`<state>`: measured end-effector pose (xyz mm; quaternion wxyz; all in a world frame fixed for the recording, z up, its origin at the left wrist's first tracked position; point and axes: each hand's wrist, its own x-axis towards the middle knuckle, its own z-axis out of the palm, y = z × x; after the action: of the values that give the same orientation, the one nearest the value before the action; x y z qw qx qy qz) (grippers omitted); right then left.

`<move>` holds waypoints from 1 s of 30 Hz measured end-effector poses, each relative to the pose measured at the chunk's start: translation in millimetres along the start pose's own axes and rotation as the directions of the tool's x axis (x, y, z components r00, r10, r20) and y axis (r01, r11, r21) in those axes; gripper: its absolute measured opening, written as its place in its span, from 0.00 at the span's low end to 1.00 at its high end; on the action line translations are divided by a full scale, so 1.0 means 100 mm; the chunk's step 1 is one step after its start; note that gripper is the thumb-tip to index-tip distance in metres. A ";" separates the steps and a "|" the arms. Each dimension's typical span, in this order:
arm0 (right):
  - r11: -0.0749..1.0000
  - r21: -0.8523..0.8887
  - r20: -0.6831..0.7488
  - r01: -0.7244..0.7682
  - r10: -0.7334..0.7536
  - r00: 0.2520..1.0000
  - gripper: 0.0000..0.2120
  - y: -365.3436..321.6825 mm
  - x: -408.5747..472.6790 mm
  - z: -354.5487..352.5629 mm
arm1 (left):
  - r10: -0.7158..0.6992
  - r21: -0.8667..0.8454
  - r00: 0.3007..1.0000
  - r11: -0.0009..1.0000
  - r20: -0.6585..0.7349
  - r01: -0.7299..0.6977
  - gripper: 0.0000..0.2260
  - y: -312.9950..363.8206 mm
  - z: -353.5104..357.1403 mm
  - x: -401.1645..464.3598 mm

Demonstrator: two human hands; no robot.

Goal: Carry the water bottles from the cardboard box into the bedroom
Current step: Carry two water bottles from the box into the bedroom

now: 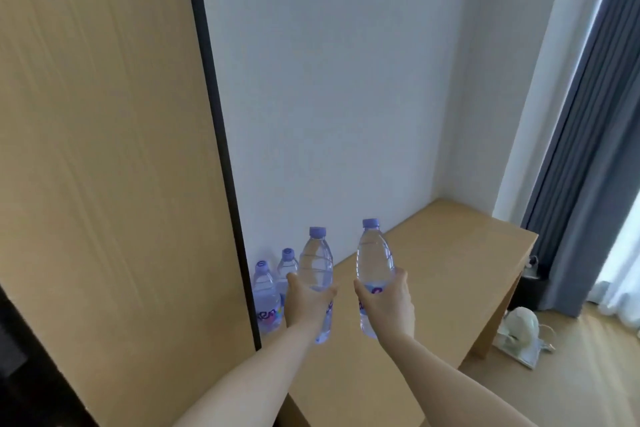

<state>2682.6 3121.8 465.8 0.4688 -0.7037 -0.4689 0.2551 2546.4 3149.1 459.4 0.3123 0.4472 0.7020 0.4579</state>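
Hands: both raised over the desk, each w/ a clear water bottle, arms bare.
L hand (304, 302): clenched round the left bottle (317, 267) at its label band; thumb on the near side, fingers wrapped behind. Bottle upright, purple cap at 12 o'clock, base poking out below the wrist.
R hand (388, 302): clenched round the right bottle (374, 260) at the lower half, label partly covered. Bottle upright w/ slight lean, cap at 12 o'clock.
Gap: the two held bottles sat side by side, near but apart, neither touching the desk.
Desk (450, 253): light wood top, running from lower centre toward 1 o'clock into the wall corner.
Parked bottles: front standing bottle (265, 291) and rear standing bottle (287, 265) stood upright on the desk at 9 o'clock of the L hand, tight to the wardrobe edge; rear one partly hidden by the held bottle. Couldn't tell if the two touched.
Wardrobe panel (104, 166): tan wood w/ dark edge strip, filling the 9 o'clock side of view.
Wall (329, 80): plain white, behind the desk.
Curtain (588, 149): grey-blue, hanging at 3 o'clock, bright window behind.
Floor (571, 385): wood; white appliance (519, 329) w/ cable lay by the desk leg at 4 o'clock, type unclear.
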 end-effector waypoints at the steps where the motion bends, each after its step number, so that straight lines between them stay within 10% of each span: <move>1: 1.000 0.006 0.019 0.008 -0.008 1.000 0.23 0.00 0.07 0.06 | 0.001 0.010 1.000 1.000 -0.018 -0.001 0.25 -0.01 0.01 0.05; 12: 0.999 0.042 0.365 0.028 -0.042 0.930 0.23 0.23 0.88 0.64 | -0.209 -0.177 0.951 0.969 -0.229 0.171 0.26 -0.19 0.46 0.45; 30: 0.999 0.022 0.808 -0.040 0.005 0.589 0.31 0.63 1.22 1.22 | -0.442 -0.360 0.807 0.881 -0.391 0.308 0.24 -0.72 0.52 0.33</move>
<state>2664.4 3275.3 366.9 0.2153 -0.5085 -0.6165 0.5612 2552.7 3185.6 372.2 0.2809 0.1273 0.7591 0.5734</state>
